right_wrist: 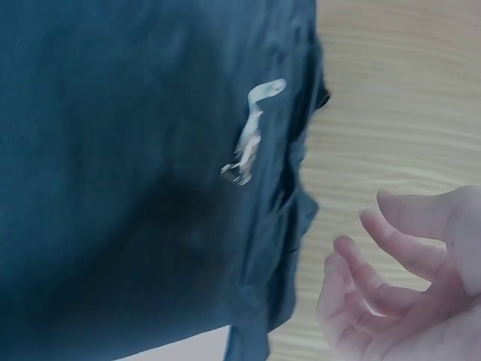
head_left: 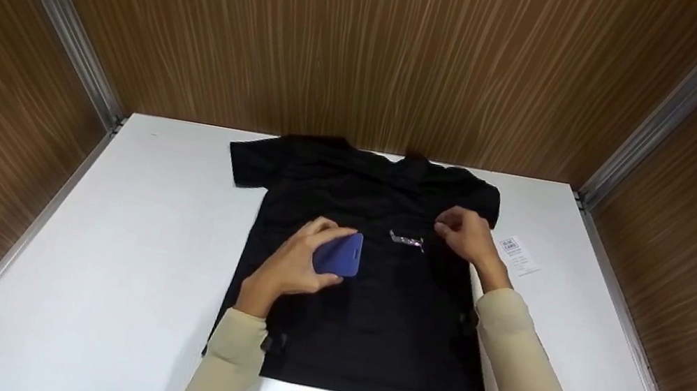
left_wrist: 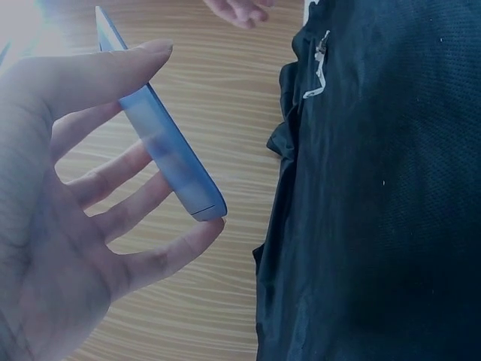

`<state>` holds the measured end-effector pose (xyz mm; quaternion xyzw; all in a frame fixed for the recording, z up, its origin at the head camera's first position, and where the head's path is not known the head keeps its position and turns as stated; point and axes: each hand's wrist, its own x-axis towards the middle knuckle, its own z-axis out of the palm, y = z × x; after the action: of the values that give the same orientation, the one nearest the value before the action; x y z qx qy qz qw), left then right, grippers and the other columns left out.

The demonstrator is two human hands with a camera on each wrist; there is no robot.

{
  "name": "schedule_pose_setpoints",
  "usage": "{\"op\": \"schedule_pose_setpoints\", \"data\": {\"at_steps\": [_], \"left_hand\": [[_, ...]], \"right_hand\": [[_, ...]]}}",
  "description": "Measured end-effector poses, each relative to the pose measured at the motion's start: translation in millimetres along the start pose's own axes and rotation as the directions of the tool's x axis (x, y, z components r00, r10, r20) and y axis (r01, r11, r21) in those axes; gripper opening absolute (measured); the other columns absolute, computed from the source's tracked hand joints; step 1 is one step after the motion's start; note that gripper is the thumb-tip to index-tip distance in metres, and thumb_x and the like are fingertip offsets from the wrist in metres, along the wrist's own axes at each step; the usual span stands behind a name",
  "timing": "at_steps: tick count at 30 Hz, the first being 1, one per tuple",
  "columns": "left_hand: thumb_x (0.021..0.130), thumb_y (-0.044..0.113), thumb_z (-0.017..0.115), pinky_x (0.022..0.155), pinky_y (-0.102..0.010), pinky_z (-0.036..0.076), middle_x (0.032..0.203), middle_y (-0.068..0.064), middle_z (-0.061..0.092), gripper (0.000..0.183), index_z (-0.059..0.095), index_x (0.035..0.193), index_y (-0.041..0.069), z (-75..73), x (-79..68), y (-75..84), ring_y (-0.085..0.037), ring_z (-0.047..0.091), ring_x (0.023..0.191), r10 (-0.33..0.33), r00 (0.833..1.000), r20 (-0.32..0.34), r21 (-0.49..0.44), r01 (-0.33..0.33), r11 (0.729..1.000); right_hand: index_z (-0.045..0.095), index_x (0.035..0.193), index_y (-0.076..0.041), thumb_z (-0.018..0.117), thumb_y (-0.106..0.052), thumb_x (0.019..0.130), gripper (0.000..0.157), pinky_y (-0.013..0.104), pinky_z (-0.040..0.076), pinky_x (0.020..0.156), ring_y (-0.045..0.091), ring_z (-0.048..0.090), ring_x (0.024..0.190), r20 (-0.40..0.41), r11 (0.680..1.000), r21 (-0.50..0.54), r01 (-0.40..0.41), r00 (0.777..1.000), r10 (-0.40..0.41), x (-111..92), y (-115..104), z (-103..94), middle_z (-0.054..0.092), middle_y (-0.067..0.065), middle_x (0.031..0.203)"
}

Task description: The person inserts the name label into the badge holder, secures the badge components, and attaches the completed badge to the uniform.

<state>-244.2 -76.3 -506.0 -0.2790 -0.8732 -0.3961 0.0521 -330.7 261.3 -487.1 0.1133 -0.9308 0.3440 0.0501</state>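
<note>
A black T-shirt (head_left: 369, 326) lies spread on the white table, its neck toward the back wall. My left hand (head_left: 298, 261) grips a thin blue phone-shaped slab (head_left: 342, 255) by its edges above the shirt's middle. The left wrist view shows that blue slab (left_wrist: 173, 150) tilted between the thumb and fingers. On the shirt's chest lies a small crumpled shiny silver strip (head_left: 407, 240), also seen in the right wrist view as a pale twisted strip (right_wrist: 250, 139). Right of it hovers my right hand (head_left: 466, 235), fingers loosely bent, nothing in them.
A white printed card (head_left: 517, 256) lies on the white table (head_left: 132, 258) right of the shirt. Wood-patterned panels (head_left: 360, 42) rise at the back and both sides, with metal strips (head_left: 67, 14) along the corners.
</note>
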Motion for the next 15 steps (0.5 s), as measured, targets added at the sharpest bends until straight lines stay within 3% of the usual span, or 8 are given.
{"op": "schedule_pose_setpoints", "data": {"at_steps": [8, 15], "left_hand": [[0.079, 0.02, 0.088, 0.101, -0.051, 0.051, 0.138, -0.008, 0.055, 0.077, 0.056, 0.148, 0.027, 0.7, -0.4, 2.0, -0.029, 0.056, 0.12, -0.011, 1.0, 0.002, 0.004, 0.011, 1.0], [0.078, 0.02, 0.088, 0.101, -0.051, 0.052, 0.137, -0.008, 0.055, 0.077, 0.056, 0.148, 0.027, 1.7, -0.2, 1.6, -0.029, 0.056, 0.12, -0.008, 1.0, 0.004, 0.004, 0.008, 1.0]], "right_hand": [[0.073, 0.103, 0.002, 0.073, -0.007, 0.092, 0.014, 0.026, 0.051, 0.078, 0.028, 0.069, 0.086, -0.016, 0.995, 0.068, 0.076, 0.997, -0.075, -15, -28, 1.4, 0.076, 0.019, 0.095], [0.073, 0.104, 0.002, 0.073, -0.004, 0.092, 0.014, 0.023, 0.052, 0.075, 0.029, 0.072, 0.084, -0.029, 0.984, 0.111, 0.136, 0.991, -0.134, -27, -44, 3.6, 0.077, 0.017, 0.096]]}}
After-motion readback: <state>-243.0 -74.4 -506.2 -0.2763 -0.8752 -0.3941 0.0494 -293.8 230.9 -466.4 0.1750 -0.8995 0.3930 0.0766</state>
